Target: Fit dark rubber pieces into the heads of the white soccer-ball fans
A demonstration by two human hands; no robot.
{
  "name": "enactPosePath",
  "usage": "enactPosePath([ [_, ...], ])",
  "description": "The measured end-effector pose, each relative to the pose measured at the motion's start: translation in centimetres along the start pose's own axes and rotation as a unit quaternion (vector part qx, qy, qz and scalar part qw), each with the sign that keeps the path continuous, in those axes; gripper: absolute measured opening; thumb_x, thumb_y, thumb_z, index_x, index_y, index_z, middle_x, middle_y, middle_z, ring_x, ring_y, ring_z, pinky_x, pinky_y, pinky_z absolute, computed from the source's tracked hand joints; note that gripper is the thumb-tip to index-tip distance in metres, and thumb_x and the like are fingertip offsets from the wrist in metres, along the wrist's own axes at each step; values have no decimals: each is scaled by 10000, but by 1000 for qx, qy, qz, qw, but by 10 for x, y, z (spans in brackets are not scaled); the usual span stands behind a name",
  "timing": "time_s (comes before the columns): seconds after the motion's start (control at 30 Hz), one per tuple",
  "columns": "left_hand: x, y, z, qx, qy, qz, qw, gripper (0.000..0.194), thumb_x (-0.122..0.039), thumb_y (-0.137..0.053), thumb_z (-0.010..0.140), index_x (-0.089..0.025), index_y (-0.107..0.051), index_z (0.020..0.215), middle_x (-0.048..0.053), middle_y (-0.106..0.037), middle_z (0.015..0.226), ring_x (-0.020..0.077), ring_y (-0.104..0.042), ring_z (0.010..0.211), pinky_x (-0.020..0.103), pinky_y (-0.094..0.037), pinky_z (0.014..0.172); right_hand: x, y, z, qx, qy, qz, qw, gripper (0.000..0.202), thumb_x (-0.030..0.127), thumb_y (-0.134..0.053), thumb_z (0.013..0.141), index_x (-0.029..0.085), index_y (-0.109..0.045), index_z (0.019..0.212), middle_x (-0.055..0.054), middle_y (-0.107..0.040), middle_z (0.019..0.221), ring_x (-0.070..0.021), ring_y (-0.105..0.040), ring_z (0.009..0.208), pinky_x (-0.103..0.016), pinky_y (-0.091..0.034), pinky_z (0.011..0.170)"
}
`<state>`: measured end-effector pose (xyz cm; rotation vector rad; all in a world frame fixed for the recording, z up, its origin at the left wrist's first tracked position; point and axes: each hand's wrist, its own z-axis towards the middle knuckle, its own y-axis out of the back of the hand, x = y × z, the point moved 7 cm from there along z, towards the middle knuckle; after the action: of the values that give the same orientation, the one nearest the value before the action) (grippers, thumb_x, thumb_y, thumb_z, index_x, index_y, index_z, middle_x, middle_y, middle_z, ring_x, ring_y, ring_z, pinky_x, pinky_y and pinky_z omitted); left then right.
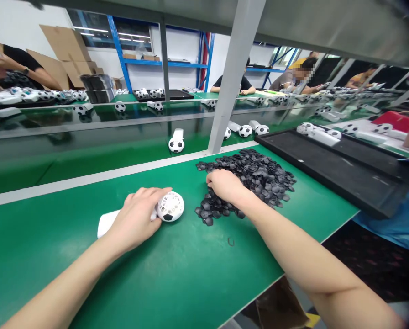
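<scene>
Left hand (138, 219): closed around the neck of a white football-headed device (170, 206); the head shows at the hand's 2 o'clock, the handle end at 9.
Device's head: an open white lattice, with one black pentagon at its 6 o'clock edge.
Right hand (227, 185): well apart from the left, fingers bent together at the 9 o'clock side of the heap of black pieces (261, 180); whether they pinch one, I cannot tell.
Loose bit (231, 241): small, dark and curved, on the green table (191, 278) at the right hand's 6 o'clock.
Black tray (344, 171): at the heap's 3 o'clock, similar devices towards its 11.
Belt device (176, 143): on the green belt, at 12 o'clock from the held one.
Grey post (230, 87): at the right hand's 12 o'clock.
Co-worker (23, 68): black-sleeved, at the left hand's 11 o'clock.
</scene>
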<state>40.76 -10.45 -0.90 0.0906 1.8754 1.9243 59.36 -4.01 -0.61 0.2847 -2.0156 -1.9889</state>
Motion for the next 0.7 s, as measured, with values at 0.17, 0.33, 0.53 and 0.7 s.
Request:
enactPosePath([
  [0.17,4,3,-2,-9,-17,23,1000,625,-93,-402,672,-310,-422,1258,25,-574,1095,250,-448,1029,384,-346,853,14,0,-7,6,24,-43,999,259,-71,-450,699,77,-646,782,-170,-626,823,-283,-615,772,-345,-458,642],
  [0.33,4,3,-2,-10,-31,10,999,643,-58,-368,668,-297,-421,1263,23,-586,1032,233,-458,1005,380,-331,887,6,-1,-2,-31,37,-25,999,254,-42,-428,748,72,-637,836,-172,-625,861,-288,-604,841,-368,-462,712],
  [0.53,1,5,-5,23,-23,-29,999,658,-212,-529,643,-291,-390,1281,27,-548,1125,257,-443,1055,407,-294,944,36,14,-16,-92,153,310,934,207,103,-552,806,172,-591,997,-24,-640,908,-129,-600,810,-239,-483,745],
  [0.7,-3,8,-7,19,-27,-27,999,636,-317,-574,659,-268,-402,1269,43,-547,1123,271,-448,1048,435,-286,944,61,21,-31,-98,240,331,907,133,101,-599,778,182,-618,883,0,-588,782,-122,-547,743,-251,-448,698],
])
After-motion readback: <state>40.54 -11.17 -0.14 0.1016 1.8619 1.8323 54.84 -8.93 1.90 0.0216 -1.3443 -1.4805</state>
